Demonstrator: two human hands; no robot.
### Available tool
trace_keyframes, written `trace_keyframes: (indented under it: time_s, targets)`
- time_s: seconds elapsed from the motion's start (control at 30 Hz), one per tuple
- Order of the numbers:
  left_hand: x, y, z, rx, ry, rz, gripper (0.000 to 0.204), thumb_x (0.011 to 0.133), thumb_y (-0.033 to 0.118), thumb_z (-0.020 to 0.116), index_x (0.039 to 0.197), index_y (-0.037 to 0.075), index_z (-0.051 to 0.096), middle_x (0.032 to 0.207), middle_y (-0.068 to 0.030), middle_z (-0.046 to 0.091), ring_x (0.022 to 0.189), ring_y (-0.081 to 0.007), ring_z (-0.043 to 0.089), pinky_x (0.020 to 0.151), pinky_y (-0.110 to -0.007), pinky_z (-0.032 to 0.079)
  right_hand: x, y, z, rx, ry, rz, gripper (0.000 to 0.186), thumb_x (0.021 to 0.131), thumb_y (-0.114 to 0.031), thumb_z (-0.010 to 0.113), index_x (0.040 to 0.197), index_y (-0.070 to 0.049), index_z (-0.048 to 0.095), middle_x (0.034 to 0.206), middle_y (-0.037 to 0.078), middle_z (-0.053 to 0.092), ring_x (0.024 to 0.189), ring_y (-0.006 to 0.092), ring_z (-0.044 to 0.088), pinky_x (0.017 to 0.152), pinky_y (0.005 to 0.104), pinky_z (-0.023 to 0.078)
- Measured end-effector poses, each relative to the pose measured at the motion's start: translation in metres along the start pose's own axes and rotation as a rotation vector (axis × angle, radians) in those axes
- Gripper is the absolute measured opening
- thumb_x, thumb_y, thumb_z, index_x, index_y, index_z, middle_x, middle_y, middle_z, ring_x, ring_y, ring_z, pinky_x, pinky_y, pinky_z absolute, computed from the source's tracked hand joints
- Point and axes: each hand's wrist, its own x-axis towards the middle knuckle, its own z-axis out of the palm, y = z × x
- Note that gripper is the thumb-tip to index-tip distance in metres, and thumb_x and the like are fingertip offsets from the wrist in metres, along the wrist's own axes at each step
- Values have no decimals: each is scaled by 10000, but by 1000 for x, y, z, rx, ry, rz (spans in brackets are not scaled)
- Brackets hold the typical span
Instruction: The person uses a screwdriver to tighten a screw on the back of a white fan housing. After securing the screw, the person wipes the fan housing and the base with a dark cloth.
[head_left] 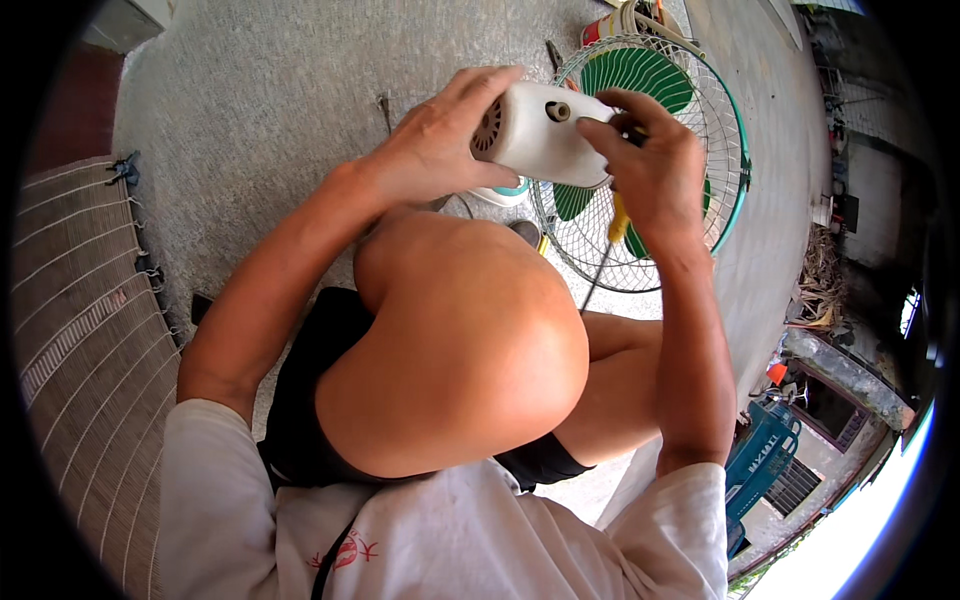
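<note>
My left hand [435, 135] grips one end of a white fan motor housing [540, 140], with dark vent slots at that end and a small fitting in an oval hole on top. My right hand [660, 180] holds a yellow-handled screwdriver [618, 218], its long shaft pointing down, while its thumb and fingers rest at the housing's other end. The housing is above my raised knee and partly over a fan cage [715, 120] with green blades [635, 72]. A white and teal part [505, 195] shows below the housing.
A can of tools [610, 30] stands beyond the cage, with pliers [555, 55] nearby on the concrete floor [250, 90]. A woven mat [85, 330] lies at left. At right are a dried plant pile [820, 280], a teal machine [755, 460] and clutter along a wall.
</note>
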Motion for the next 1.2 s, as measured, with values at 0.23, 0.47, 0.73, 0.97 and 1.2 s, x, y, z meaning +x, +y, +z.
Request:
trace_keyframes:
  time_s: [0.23,0.47,0.73,0.97,1.2]
  targets:
    - [-14,-16,-17,82,-22,-148,1046,670,331,844,1519,113,273,1471,-194,368,1343,-388,416,1098,-469,389,-43,-14,-58,303,113,104,276,846,-144,745,1072,8,702,747,40,662,565,54,545,495,220,433]
    - [14,10,-3,189,-73,-22,1008,652,338,851,1480,82,335,1398,-203,427,1287,-382,468,1067,-441,412,-62,14,-103,446,499,91,245,878,-168,730,1012,35,708,733,45,628,528,63,531,457,208,410]
    - [25,21,2,245,-60,-118,934,614,250,896,1408,81,434,1289,-172,558,1207,-314,548,997,-406,457,-65,38,-114,265,530,98,297,850,-279,706,967,-9,743,645,56,650,585,139,623,561,279,494]
    - [17,20,5,102,55,-184,953,623,292,901,1374,-30,411,1297,-220,536,1199,-346,548,1005,-428,455,-76,17,-116,191,596,226,257,873,-224,689,965,16,698,634,25,606,529,79,554,464,251,443]
    - [7,-4,-3,240,378,-266,895,625,348,904,1309,-23,463,1254,-211,541,1184,-335,543,985,-425,449,-73,20,-127,305,480,226,270,894,-241,675,992,8,715,623,24,598,508,82,541,455,250,439]
